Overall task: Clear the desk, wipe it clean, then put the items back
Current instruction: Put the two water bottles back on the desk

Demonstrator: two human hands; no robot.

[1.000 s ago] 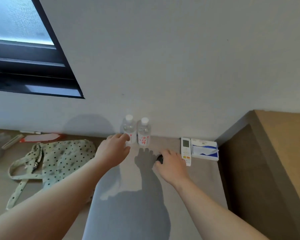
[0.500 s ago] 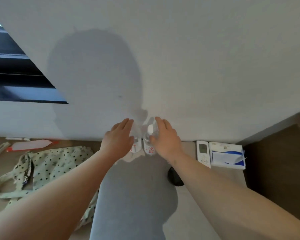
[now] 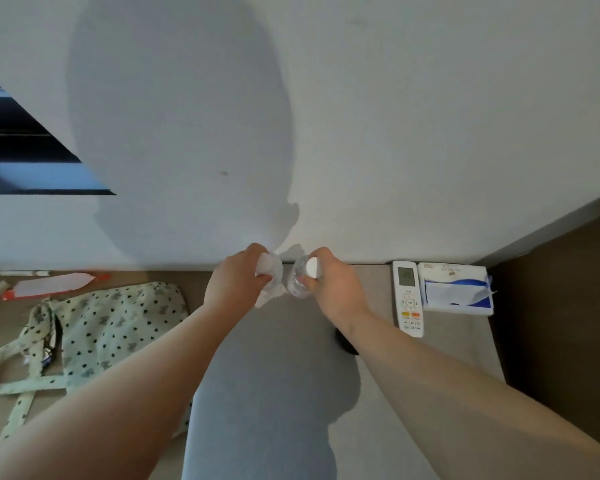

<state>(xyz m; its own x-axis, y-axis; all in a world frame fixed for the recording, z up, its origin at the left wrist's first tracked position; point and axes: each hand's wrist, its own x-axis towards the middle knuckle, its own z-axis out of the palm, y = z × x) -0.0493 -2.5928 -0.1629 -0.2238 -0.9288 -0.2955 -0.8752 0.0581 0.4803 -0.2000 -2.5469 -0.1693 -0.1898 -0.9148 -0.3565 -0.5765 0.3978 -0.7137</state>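
Both hands have closed round the bottles since 0.5 s ago, when they were only reaching in w/ flat fingers. Left hand (image 3: 238, 285) now has fingers curled tight on the left water bottle (image 3: 270, 271), white cap showing between thumb & fingers; right hand (image 3: 333, 285) grips the right water bottle (image 3: 303, 277) the same way, near the neck. Bottles sit side by side at the back of the desk (image 3: 458, 348), close to the wall; can't tell if they're lifted off it. White remote (image 3: 408, 297) lies just right of the right wrist, tissue pack (image 3: 456, 289) beside it. Spotted bag (image 3: 118, 323) lies left of the left forearm. Dark round obj (image 3: 344, 341) partly hidden under the right forearm.
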